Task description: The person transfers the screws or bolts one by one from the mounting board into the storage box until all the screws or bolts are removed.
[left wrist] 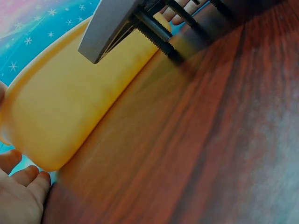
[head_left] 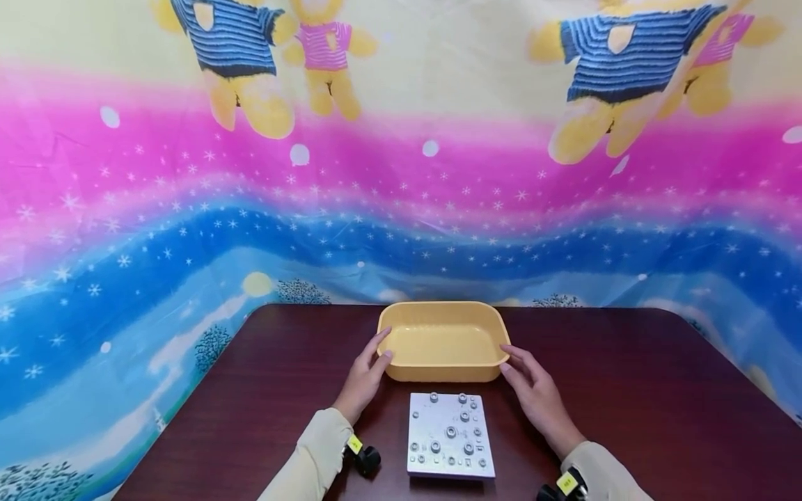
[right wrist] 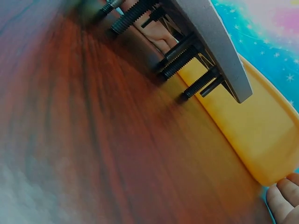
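Observation:
A yellow plastic basin (head_left: 445,374) stands on the dark table, with nothing in it. My left hand (head_left: 365,379) holds its left end, thumb at the front corner and fingers along the end wall. At the opposite end my right hand (head_left: 540,396) holds the basin the same way, fingertips at the rim. In the left wrist view, the fingers (left wrist: 35,186) of that hand lie low against the basin's corner. Between my forearms sits a silver metal plate (head_left: 432,424) with several socket-head screws on top. Black threaded screw shanks (right wrist: 180,63) stick out beneath it.
Reddish-brown wood grain covers the tabletop (head_left: 301,348), whose far edge runs just behind the basin. A printed cloth (head_left: 401,209) with bears and snowflakes hangs behind the table. Black wrist cameras (head_left: 366,459) sit near my cuffs, on both sides of the plate.

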The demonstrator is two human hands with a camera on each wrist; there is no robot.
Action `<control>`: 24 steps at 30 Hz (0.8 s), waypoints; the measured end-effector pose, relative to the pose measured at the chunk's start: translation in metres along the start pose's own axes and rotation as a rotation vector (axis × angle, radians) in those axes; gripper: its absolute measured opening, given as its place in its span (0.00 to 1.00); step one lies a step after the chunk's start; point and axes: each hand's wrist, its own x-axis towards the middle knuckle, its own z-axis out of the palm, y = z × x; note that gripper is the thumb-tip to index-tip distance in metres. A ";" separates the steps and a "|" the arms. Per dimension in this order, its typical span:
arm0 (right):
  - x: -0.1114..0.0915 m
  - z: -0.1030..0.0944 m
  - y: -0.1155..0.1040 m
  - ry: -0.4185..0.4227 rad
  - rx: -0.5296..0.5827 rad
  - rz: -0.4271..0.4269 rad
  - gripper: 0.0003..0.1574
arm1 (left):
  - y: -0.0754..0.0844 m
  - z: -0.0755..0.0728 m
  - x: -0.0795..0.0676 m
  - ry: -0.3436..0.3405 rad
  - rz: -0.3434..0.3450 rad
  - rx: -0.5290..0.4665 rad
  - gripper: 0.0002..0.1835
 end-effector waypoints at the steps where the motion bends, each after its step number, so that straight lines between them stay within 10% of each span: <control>1: 0.000 0.000 0.000 0.001 -0.001 -0.003 0.30 | 0.000 0.000 0.000 -0.002 -0.001 0.001 0.28; 24: 0.000 0.003 -0.006 0.112 -0.099 -0.051 0.15 | -0.005 0.002 0.004 0.057 0.019 0.020 0.22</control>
